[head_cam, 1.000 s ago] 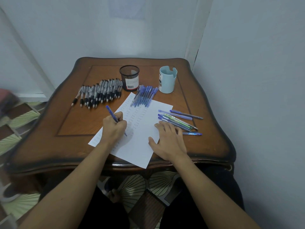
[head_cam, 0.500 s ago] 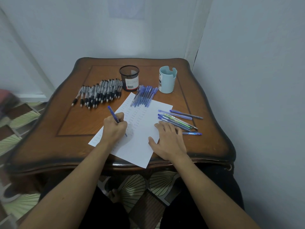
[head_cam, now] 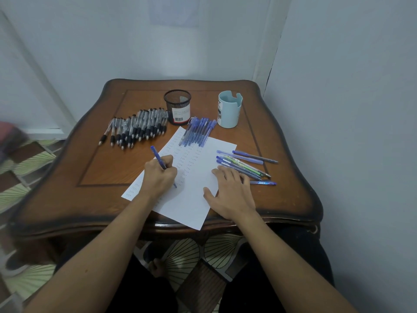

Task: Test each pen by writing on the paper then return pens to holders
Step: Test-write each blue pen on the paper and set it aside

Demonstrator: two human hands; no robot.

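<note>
Left hand (head_cam: 160,175) grips blue pen (head_cam: 159,158), tip on paper (head_cam: 196,177).
Right hand (head_cam: 230,190) lies flat with straight fingers, pressing paper's edge on table (head_cam: 101,168).

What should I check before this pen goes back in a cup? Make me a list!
1. Left hand grips the blue pen: ok.
2. Right hand rests flat on the edge of the paper, steadying it: ok.
3. This pen's mark shows on the paper: cannot tell, the left hand covers the spot.
4. Black mesh holder stands upright with room inside: ok.
5. Light blue holder stands upright with room inside: ok.
</note>
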